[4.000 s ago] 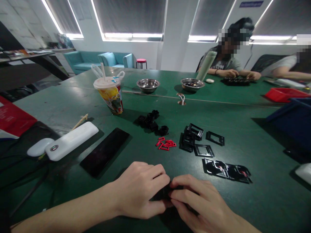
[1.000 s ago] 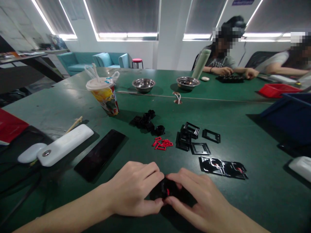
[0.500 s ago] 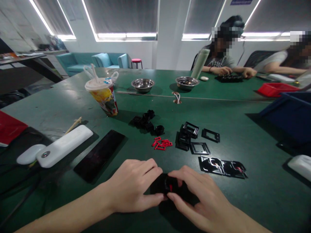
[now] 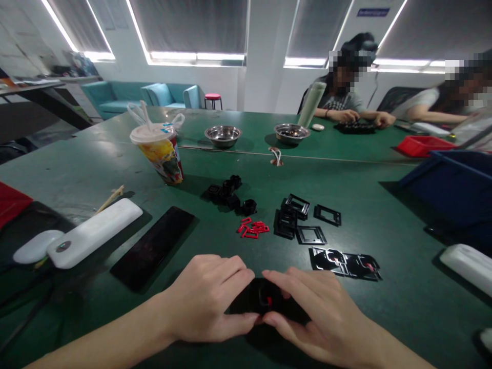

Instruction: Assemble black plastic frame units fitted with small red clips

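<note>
My left hand (image 4: 209, 300) and my right hand (image 4: 313, 310) meet at the near side of the table. Between them, their fingertips pinch a small black plastic part (image 4: 262, 293) with a bit of red on it; its edges are partly hidden by the fingers and in shadow. Beyond the hands lie small red plastic frames (image 4: 251, 234) in a loose pile. Black square frames (image 4: 312, 235) are scattered to the right of these, and small black chunky pieces (image 4: 230, 201) sit behind. Two black parts with red bits (image 4: 346, 264) lie side by side near my right hand.
To the left are a black phone-like slab (image 4: 154, 248), a white bar-shaped device (image 4: 98, 233) and a tilted drink cup (image 4: 159, 154). Two metal bowls (image 4: 223, 137) stand farther back. A blue bin (image 4: 453, 189) and a red tray (image 4: 423, 146) are at right. Two people sit across the table.
The view has shifted slightly, so the table items appear a little farther left. Both hands keep their pinch on the black part, with hardly any movement.
</note>
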